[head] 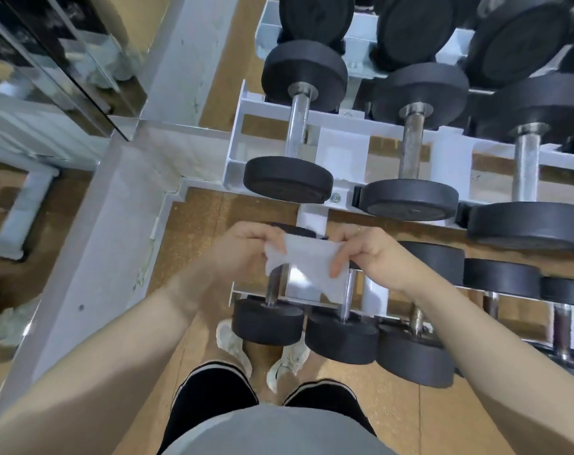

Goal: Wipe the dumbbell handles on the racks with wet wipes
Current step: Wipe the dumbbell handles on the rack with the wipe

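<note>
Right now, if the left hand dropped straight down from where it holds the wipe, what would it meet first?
Probably the leftmost bottom-rack dumbbell: the left hand, pinching the wipe with the right hand, appears to hover over its handle. Depth is unclear from this single view.

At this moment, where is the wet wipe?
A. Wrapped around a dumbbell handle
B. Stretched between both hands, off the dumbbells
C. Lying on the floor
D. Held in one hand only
B: the wet wipe is pinched by the left hand and right hand, spread above the lower rack, not on any handle.
</note>
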The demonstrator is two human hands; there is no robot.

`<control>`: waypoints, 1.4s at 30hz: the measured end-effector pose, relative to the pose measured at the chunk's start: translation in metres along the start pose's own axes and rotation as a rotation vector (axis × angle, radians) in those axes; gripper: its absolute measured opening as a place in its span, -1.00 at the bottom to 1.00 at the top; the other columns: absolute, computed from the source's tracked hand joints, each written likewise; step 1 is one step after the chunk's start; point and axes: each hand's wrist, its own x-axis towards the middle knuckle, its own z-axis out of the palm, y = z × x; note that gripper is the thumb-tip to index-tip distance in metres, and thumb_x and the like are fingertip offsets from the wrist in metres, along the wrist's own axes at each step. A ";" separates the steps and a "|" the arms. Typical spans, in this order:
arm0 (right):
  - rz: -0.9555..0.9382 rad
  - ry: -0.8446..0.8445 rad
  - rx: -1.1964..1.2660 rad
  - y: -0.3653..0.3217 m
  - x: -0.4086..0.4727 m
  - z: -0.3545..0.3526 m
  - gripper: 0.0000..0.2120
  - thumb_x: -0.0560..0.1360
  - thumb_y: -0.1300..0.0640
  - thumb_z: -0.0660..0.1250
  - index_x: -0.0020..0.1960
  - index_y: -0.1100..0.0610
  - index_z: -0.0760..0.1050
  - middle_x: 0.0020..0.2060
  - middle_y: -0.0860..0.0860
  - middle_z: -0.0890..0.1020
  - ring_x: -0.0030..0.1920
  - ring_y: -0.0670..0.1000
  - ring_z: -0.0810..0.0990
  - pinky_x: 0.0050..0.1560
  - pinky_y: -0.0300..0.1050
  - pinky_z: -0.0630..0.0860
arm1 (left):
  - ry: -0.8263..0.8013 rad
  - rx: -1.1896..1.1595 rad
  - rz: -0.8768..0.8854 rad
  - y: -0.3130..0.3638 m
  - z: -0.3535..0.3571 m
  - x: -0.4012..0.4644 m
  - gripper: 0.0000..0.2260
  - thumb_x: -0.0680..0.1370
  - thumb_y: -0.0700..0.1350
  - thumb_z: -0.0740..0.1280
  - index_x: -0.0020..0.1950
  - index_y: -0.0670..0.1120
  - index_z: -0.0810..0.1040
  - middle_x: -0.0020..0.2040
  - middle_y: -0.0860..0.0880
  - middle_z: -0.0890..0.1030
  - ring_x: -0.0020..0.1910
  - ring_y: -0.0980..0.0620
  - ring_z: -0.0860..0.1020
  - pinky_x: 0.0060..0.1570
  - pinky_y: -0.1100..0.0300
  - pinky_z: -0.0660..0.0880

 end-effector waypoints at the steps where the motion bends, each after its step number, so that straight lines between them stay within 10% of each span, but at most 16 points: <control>1: -0.045 0.004 -0.171 0.000 0.003 -0.003 -0.61 0.33 0.45 0.10 -0.32 0.14 0.65 -0.21 -0.05 0.52 -0.20 -0.10 0.50 -0.16 -0.24 0.44 | -0.042 0.074 -0.011 0.003 -0.007 0.003 -0.54 0.49 -0.44 0.14 -0.45 -0.04 0.60 -0.23 0.04 0.60 -0.13 0.10 0.59 -0.15 0.30 0.54; 5: -0.060 0.181 -0.103 -0.007 0.016 -0.009 -0.75 0.34 0.18 0.11 -0.32 0.02 0.56 -0.27 -0.16 0.48 -0.25 -0.15 0.47 -0.18 -0.36 0.35 | -0.067 0.308 0.011 0.018 -0.027 0.013 -0.76 0.47 -0.13 0.19 -0.29 -0.08 0.63 -0.09 0.00 0.60 0.05 0.05 0.54 0.10 0.15 0.44; 13: 0.390 0.474 0.533 -0.033 0.079 -0.002 -0.63 0.42 0.29 0.41 0.17 0.04 0.46 -0.17 0.05 0.56 -0.12 0.04 0.54 -0.06 -0.13 0.46 | 0.061 0.566 0.321 0.064 -0.051 0.053 -0.87 0.48 -0.21 0.37 -0.18 -0.01 0.47 -0.21 0.13 0.48 -0.31 0.25 0.47 -0.29 0.47 0.37; 19: 0.315 0.538 0.553 -0.073 0.099 -0.028 -0.85 0.44 0.27 0.37 -0.27 0.08 0.56 -0.33 -0.03 0.60 -0.26 -0.02 0.54 -0.22 -0.17 0.40 | 0.026 0.600 0.389 0.102 -0.078 0.084 -0.84 0.51 -0.18 0.33 -0.13 0.10 0.46 -0.16 0.18 0.46 -0.29 0.21 0.44 -0.26 0.48 0.37; 24: 0.195 0.497 0.639 -0.086 0.125 -0.026 -0.82 0.37 0.30 0.42 -0.25 0.02 0.63 0.05 -0.15 0.59 0.05 -0.13 0.57 0.05 -0.26 0.48 | -0.153 0.312 0.288 0.112 -0.074 0.110 -0.82 0.55 -0.26 0.26 0.06 -0.05 0.57 0.09 -0.12 0.56 0.01 -0.05 0.55 0.06 0.12 0.51; 29: 0.257 0.723 0.717 -0.084 0.150 -0.024 -0.88 0.47 0.34 0.32 -0.18 0.16 0.53 -0.13 0.06 0.60 -0.17 0.00 0.58 -0.11 -0.11 0.55 | -0.218 0.535 0.350 0.109 -0.072 0.126 -0.83 0.54 -0.28 0.26 0.04 -0.07 0.58 0.15 -0.01 0.34 0.02 0.20 0.41 0.04 0.46 0.35; 35: 0.245 0.901 -0.178 -0.056 0.179 -0.057 -0.80 0.47 0.27 0.32 0.08 0.20 0.58 -0.08 0.00 0.56 -0.06 -0.04 0.50 -0.08 -0.34 0.31 | -0.201 0.613 0.136 0.106 -0.100 0.128 -0.81 0.53 -0.05 0.29 0.15 0.04 0.50 0.00 0.14 0.55 -0.09 0.27 0.51 -0.10 0.49 0.40; 42: 0.061 0.394 -0.827 -0.035 0.214 -0.061 -0.83 0.54 0.18 0.18 0.11 0.18 0.43 -0.14 -0.04 0.40 -0.11 0.03 0.43 -0.14 -0.03 0.45 | -0.256 0.816 -0.007 0.091 -0.103 0.119 -0.68 0.50 0.06 0.30 0.25 0.10 0.51 0.10 0.15 0.56 0.10 0.19 0.50 0.11 0.31 0.42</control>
